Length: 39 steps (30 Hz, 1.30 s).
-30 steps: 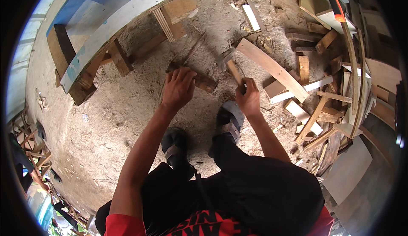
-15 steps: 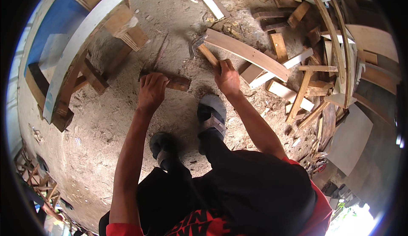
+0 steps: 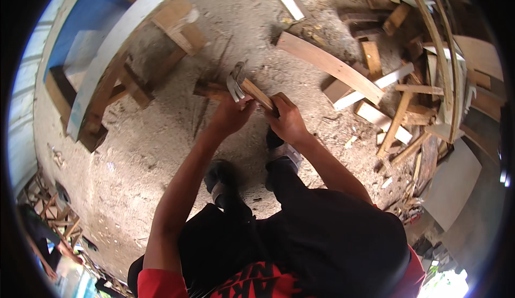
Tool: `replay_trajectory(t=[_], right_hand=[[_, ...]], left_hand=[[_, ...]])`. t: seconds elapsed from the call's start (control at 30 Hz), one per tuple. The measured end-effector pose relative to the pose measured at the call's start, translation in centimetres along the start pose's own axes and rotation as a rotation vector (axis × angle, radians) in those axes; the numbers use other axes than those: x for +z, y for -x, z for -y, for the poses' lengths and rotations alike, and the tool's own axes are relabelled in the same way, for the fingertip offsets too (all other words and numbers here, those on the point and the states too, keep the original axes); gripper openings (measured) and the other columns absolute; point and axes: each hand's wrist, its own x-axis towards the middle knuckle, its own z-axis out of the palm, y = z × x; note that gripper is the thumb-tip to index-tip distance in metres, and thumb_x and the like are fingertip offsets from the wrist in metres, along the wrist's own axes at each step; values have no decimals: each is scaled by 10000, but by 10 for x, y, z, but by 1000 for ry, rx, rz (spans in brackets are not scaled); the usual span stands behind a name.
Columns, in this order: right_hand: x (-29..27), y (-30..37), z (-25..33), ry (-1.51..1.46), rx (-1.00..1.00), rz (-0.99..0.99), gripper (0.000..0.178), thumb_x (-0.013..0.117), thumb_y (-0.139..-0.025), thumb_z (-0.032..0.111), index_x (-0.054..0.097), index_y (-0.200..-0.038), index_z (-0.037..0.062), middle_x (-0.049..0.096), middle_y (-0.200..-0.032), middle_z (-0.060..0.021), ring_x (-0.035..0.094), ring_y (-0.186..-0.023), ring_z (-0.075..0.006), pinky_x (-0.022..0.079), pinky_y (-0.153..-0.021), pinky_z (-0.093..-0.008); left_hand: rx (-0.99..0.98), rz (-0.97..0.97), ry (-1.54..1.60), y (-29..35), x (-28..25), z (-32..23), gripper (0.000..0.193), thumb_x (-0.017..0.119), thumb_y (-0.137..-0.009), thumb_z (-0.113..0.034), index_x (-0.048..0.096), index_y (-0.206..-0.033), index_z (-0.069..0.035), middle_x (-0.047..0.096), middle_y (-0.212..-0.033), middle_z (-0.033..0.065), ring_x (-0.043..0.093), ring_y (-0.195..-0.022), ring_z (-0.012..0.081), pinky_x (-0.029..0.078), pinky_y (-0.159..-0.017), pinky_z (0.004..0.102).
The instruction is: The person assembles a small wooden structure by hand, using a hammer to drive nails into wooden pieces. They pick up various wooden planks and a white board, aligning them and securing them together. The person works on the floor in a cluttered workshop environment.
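My right hand (image 3: 289, 120) is wrapped round the wooden handle of a claw hammer (image 3: 258, 94). The metal head with its claw is just beyond my left hand (image 3: 234, 114). The fingers of that left hand are closed in a pinch close under the hammer; whatever is between them is hidden. Behind the hammer head a short dark wooden block (image 3: 210, 90) lies on the ground, its right part covered by the hand and the hammer. My two shod feet stand just behind the hands, the left shoe (image 3: 217, 174) showing more than the right.
A long reddish plank (image 3: 327, 64) lies to the right, beside a heap of wood offcuts (image 3: 397, 113). On the left is a white-edged board structure (image 3: 115, 40) with wooden legs. A white strip (image 3: 289, 4) lies farther off. Part of another person (image 3: 64, 249) shows at lower left.
My left hand has shifted right along the block, from lying over it to a pinch near the hammer. The hammer has come back and left, close to that hand. The whole view has shifted slightly.
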Motion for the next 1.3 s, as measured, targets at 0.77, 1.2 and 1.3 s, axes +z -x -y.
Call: replay_trajectory(t=[0.77, 1.2, 1.3], right_hand=[[0, -12, 3, 26, 198, 161, 253, 693, -972, 220, 625, -1034, -15, 642, -733, -209, 656, -641, -332, 494, -607, -404], [0, 16, -5, -64, 120, 226, 220, 611, -1028, 207, 581, -1058, -10, 604, -705, -167, 620, -639, -244, 469, -595, -380], [1, 13, 0, -65, 133, 250, 218, 620, -1021, 218, 564, -1060, 10, 605, -725, -196, 654, -674, -336, 477, -619, -424]], left_hand=[[-109, -345, -423, 47, -35, 32, 244, 776, -827, -81, 760, -1068, -114, 675, -1088, 86, 627, -1066, 308, 493, -924, 432], [-34, -301, -534, 48, -44, 37, 135, 744, -882, -156, 730, -1016, -139, 696, -1056, 15, 644, -1046, 235, 459, -916, 395], [-42, -291, -570, 47, -44, 37, 116, 730, -892, -154, 729, -1008, -147, 699, -1044, -7, 646, -1034, 215, 452, -907, 381]])
